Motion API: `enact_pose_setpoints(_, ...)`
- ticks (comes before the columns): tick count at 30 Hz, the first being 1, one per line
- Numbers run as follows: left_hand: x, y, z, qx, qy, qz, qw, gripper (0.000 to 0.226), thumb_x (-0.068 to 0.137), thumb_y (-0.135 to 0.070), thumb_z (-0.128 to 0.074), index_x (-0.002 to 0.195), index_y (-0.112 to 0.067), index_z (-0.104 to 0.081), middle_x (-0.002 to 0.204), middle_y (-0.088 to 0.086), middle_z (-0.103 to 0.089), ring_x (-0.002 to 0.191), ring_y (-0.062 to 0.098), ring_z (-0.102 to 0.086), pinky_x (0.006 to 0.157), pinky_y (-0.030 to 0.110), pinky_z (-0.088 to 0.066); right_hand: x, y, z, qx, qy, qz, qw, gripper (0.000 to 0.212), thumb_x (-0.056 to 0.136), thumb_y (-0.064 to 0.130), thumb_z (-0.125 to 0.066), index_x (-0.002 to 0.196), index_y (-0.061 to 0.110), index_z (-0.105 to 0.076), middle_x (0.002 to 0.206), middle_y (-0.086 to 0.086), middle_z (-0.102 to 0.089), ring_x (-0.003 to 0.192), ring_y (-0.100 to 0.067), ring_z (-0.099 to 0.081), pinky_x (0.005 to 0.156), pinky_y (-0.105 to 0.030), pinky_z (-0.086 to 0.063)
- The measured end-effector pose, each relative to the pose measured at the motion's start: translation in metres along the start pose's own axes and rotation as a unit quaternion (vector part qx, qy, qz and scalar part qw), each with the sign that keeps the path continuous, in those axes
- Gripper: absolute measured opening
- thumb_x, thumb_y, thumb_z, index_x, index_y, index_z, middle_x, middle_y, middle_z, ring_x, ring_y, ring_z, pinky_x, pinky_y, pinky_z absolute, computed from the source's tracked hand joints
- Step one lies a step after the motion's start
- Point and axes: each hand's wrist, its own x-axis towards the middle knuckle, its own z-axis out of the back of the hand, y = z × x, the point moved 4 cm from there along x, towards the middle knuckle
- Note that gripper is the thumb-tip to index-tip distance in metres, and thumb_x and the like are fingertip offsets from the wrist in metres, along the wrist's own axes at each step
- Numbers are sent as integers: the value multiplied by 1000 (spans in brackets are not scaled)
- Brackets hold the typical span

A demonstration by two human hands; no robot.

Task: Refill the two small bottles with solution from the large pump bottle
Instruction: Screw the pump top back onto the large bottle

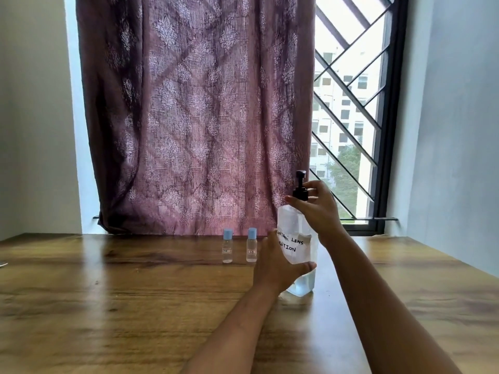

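Note:
A large clear pump bottle [299,230] with a black pump top and a handwritten white label stands on the wooden table [135,306], right of centre. My left hand [278,265] grips its body from the left, thumb across the front. My right hand [316,206] holds the black collar of the pump, fingers curled round it. Two small clear bottles with light blue caps stand upright to the left: one [227,247] further left, the other [251,246] close to my left hand. Both are capped.
A purple patterned curtain [199,117] hangs behind the table's far edge. A window with a dark diagonal grille [351,117] is at the right. A small grey object [2,264] shows at the table's left edge.

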Motion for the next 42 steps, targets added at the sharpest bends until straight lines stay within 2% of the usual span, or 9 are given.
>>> enact_pose_setpoints(4,-2,-2,-5,-16,14,-5,1000,95,50,-67,-77,127,-31,-33,125,-4,-50,114,17,-52,93,35,-51,-2,-3,3,16,37,-27,999,47,75,32,-77,111,16,-52,101,1,-63,93,-16,-62,82,-31,-51)
enact_pose_setpoints(10,1,-4,-2,-85,68,-31,994,89,53,-49,-87,125,-25,-41,125,-2,-55,114,16,-53,95,36,-50,-5,3,10,147,102,-16,984,21,94,12,-52,107,0,-64,95,-14,-64,90,-22,-58,81,-29,-44)
enact_pose_setpoints(14,-6,-11,10,-262,161,20,951,62,68,-34,-80,121,-29,-47,110,-9,-64,89,-4,-65,67,10,-50,-8,0,16,249,161,-36,954,17,88,12,-56,100,8,-67,85,-6,-68,79,-17,-63,80,-30,-48)
enact_pose_setpoints(19,-8,-23,19,-316,223,30,922,43,70,-38,-70,111,-34,-59,89,-21,-74,81,-8,-69,55,14,-52,-11,-3,14,355,282,-54,890,29,87,17,-51,110,9,-67,95,-4,-73,88,-15,-68,81,-27,-55)
enact_pose_setpoints(26,-9,-30,14,-323,98,8,941,49,63,-38,-82,106,-22,-65,96,-1,-75,87,14,-72,64,22,-56,-8,-4,15,309,212,-34,926,27,78,16,-64,102,3,-66,82,-1,-73,73,-13,-67,71,-24,-56)
enact_pose_setpoints(31,-15,-39,10,-218,-17,48,975,62,60,-54,-83,106,-29,-50,92,-21,-59,85,-2,-60,66,17,-49,-7,-4,19,253,152,-34,955,16,83,12,-63,97,7,-68,79,-1,-72,72,-13,-67,73,-26,-54)
enact_pose_setpoints(33,-9,-40,14,-277,65,59,957,56,65,-49,-82,109,-30,-52,100,-16,-64,90,4,-66,70,19,-53,-7,-4,20,272,168,-33,947,19,80,15,-63,97,7,-68,80,-1,-73,72,-13,-67,73,-27,-53)
enact_pose_setpoints(36,-5,-38,29,-410,226,62,881,53,74,-33,-71,123,-30,-52,115,-7,-69,105,9,-66,83,28,-55,-10,-1,19,319,233,-30,918,30,74,24,-69,100,8,-68,84,-2,-72,74,-15,-67,71,-26,-54)
enact_pose_setpoints(42,-6,-31,34,-461,262,46,847,45,68,-17,-73,110,-23,-60,93,-3,-77,87,14,-73,72,28,-59,-14,3,9,356,300,-42,884,48,66,36,-82,103,9,-68,89,-3,-73,79,-15,-68,74,-27,-56)
